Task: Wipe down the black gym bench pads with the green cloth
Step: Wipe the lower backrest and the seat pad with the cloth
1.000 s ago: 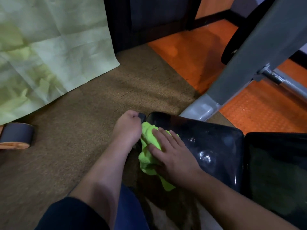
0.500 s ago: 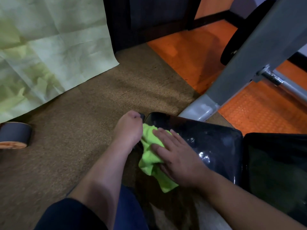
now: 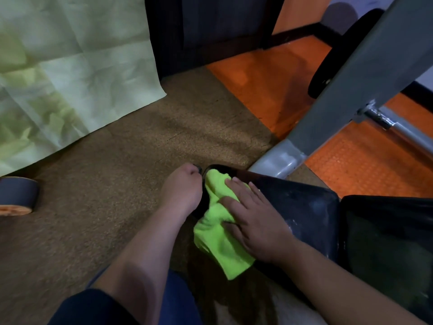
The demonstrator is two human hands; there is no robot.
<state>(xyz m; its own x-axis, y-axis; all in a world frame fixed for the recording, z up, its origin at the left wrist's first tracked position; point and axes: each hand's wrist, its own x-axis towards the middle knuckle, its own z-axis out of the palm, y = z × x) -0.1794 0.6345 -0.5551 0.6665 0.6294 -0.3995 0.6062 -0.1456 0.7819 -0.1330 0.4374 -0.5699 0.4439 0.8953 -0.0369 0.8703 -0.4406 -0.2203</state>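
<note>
Nearest: dark navy sleeve on the left forearm, bottom edge of view.
Right hand lies palm-down on the bright green microfibre cloth. Fingers straight and slightly spread, flat on the cloth, pressing it, not curled round it. Thumb lies along the cloth's middle.
Cloth is bunched, draped over the near-left corner of the glossy black padded bench seat pad; its lower tail hangs off the pad's edge toward the camera, its top end reaches the pad's far-left corner.
Left hand is just left of the cloth at the pad's left edge. Fingers curled in and under, tips hidden; looks like it grips the pad's edge or something small and dark at the corner, cannot tell which.
Second black bench pad butts against the first on the right, narrow gap between them.
Floor: brown cork-textured mat under the hands, orange studded rubber flooring to the right.
Left edge: roll of grey tape with orange core lying on the mat.
Further out: grey painted steel frame beam running diagonally to a foot just behind the pad, with a chrome bar off its side.
Farthest: pale green creased paper sheet at upper left.
</note>
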